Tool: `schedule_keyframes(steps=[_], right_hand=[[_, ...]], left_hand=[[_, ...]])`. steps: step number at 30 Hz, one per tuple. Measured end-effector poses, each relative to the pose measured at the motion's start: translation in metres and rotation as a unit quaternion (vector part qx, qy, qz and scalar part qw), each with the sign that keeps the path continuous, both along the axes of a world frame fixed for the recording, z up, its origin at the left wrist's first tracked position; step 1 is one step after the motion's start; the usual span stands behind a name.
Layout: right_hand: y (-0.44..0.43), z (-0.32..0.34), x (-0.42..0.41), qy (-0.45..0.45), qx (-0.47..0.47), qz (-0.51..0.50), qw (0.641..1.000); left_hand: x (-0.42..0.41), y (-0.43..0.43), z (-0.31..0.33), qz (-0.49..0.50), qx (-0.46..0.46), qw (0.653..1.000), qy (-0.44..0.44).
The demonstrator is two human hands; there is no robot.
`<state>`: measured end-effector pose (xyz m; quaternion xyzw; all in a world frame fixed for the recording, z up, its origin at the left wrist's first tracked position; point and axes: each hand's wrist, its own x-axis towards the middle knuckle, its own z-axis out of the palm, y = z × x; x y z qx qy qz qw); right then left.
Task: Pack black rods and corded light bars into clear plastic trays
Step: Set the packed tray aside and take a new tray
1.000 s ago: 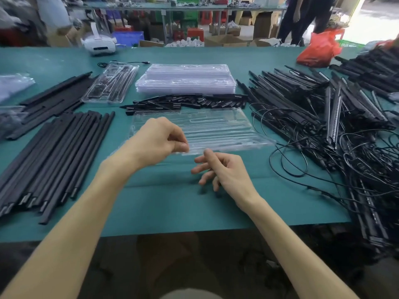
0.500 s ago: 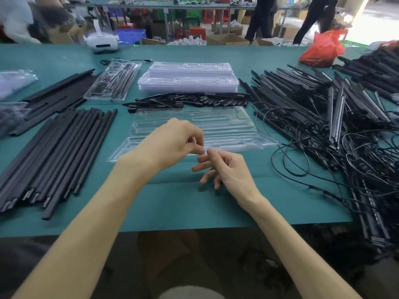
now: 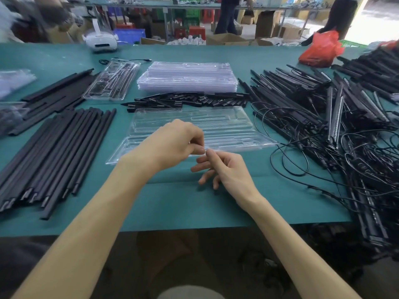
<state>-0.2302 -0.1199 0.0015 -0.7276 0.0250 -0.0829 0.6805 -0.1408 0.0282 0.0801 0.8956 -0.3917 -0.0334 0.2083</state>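
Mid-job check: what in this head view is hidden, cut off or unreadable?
Head view:
- Whether the left hand and right hand pinch the clear tray rim: fingertips cover it.
- Corded light bars: pile cut by right edge.
- Black rods: cut by left edge.
- Filled tray contents: too small, glare.

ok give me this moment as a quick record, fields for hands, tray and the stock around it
left hand: pinches near edge of clear tray
right hand: fingertips at same edge, grip unclear
clear tray: empty, centre of table
black rods: laid out on the left
corded light bars: tangled pile on the right
tray stack: behind, beyond short black pieces
packed tray: left of stack
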Motion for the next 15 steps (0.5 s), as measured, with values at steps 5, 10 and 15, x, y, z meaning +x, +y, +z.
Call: schedule_keyframes(steps=[5, 10, 15], right_hand=[[-0.0001, -0.0012, -0.0003, -0.010, -0.015, 0.001, 1.000], [0.0001, -0.0010, -0.0008, -0.009, -0.006, 0.002, 1.000], [0.0008, -0.0005, -0.0019, -0.006, -0.008, 0.000, 1.000]], left_hand=[[-0.0004, 0.0024, -0.0002, -0.020, 0.008, 1.000, -0.004], [-0.0037, 0.0024, 0.0001, -0.022, 0.004, 1.000, -0.010], [-0.0057, -0.0003, 0.0066, 0.003, 0.019, 1.000, -0.017]])
